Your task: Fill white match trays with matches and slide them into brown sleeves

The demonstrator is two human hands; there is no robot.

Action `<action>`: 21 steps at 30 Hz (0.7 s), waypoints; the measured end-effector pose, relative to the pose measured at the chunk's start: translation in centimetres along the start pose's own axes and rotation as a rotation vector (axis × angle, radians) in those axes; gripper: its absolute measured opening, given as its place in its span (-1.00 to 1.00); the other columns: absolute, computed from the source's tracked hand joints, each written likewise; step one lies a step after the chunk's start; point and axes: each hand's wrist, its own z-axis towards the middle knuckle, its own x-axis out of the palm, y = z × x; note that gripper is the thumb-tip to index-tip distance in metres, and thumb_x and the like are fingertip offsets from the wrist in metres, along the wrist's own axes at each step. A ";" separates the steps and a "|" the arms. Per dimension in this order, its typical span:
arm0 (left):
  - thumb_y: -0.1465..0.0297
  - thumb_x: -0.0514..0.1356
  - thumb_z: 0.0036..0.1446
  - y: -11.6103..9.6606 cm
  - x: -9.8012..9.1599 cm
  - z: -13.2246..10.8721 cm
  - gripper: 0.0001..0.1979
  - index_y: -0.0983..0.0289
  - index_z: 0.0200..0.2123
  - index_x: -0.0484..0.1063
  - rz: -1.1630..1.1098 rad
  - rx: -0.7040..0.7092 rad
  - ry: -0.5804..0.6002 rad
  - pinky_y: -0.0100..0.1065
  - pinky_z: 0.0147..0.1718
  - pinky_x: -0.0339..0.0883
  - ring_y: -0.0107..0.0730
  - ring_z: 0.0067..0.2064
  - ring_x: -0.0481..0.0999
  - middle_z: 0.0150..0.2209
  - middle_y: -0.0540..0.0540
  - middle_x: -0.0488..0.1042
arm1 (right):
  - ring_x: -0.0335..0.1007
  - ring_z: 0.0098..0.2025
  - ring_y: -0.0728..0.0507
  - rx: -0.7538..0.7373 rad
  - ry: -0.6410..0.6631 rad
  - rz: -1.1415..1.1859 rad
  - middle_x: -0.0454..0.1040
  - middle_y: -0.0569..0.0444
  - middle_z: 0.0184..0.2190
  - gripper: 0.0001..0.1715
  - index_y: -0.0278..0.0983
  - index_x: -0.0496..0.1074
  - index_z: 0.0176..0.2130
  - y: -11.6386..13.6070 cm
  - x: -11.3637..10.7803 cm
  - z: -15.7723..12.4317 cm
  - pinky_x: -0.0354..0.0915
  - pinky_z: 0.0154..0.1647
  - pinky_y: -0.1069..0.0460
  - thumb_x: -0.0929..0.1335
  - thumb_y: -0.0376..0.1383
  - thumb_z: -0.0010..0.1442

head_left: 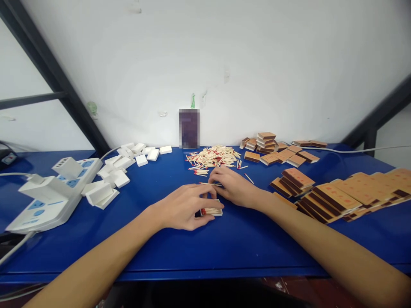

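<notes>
My left hand point(184, 207) rests on the blue table point(160, 244), fingers curled around a small white matchbox tray point(212, 211) filled with red-tipped matches. My right hand point(233, 186) sits just behind it, fingers pinched on a few matches point(210, 184) held over the tray. A loose pile of matches point(213, 157) lies farther back at the centre.
Empty white trays point(118, 169) are scattered at the back left beside a white power strip point(51, 192) with plugs. Orange-brown matchbox sleeves point(337, 194) lie in stacks and rows on the right. A wall runs behind the table; the front edge is near.
</notes>
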 end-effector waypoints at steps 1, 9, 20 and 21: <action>0.33 0.15 0.25 0.1 0.0 0.0 -0.75 0.19 -0.03 0.47 -0.006 -0.020 -0.004 -0.26 -0.08 0.36 -0.30 -0.14 0.49 -0.03 0.13 0.43 | 0.32 -0.14 -0.17 -0.009 0.005 -0.024 0.44 -0.06 -0.22 -0.76 -0.28 0.44 -0.25 0.0 0.0 0.0 0.26 -0.10 -0.07 0.22 -0.30 0.37; 0.31 0.25 0.09 2.2 -0.9 -0.6 -0.77 0.25 -0.30 0.23 -0.077 -0.185 -0.090 -0.33 -0.29 0.26 -0.36 -0.27 0.35 -0.26 0.04 0.35 | 0.34 -0.20 -0.15 0.027 -0.061 -0.026 0.49 -0.03 -0.28 -0.81 -0.29 0.43 -0.26 0.0 -0.9 0.0 0.24 -0.14 -0.04 0.26 -0.30 0.35; 0.22 0.31 0.03 2.4 0.3 -0.4 -0.62 0.22 -0.28 0.16 -0.256 -0.221 -0.179 -0.35 -0.32 0.22 -0.41 -0.32 0.28 -0.29 -0.01 0.31 | 0.39 -0.29 -0.11 -0.107 0.109 -0.124 0.47 0.00 -0.27 -0.78 -0.28 0.51 -0.21 2.9 -1.6 -0.9 0.21 -0.31 0.01 0.27 -0.30 0.35; 0.21 0.30 0.04 2.3 0.2 -0.3 -0.63 0.22 -0.32 0.15 -0.236 -0.215 -0.175 -0.35 -0.33 0.21 -0.42 -0.33 0.27 -0.31 -0.02 0.29 | 0.39 -0.31 -0.10 -0.106 0.117 -0.142 0.46 0.00 -0.29 -0.77 -0.28 0.51 -0.22 3.0 -1.6 -0.9 0.20 -0.34 0.02 0.26 -0.31 0.35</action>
